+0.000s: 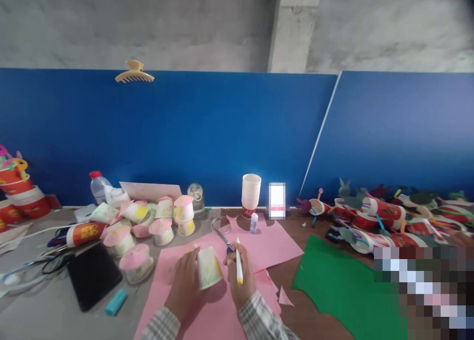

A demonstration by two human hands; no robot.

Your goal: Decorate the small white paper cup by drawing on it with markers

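Note:
My left hand (184, 283) grips a small white paper cup (209, 267) with yellow print, held upside down on a pink paper sheet (215, 305). My right hand (240, 278) holds a white marker with a yellow tip (239, 263), pointed down beside the cup. Scissors (222, 234) lie on the pink sheet just beyond my hands. A small glue stick (254, 223) stands further back.
Several pink-capped paper-cup crafts (148, 231) crowd the left, next to a black phone (93, 276) and a blue lighter (115, 302). A stack of cups (251, 192) stands by the blue partition (207, 132). Green paper (344, 290) and red cup crafts (385, 221) lie right.

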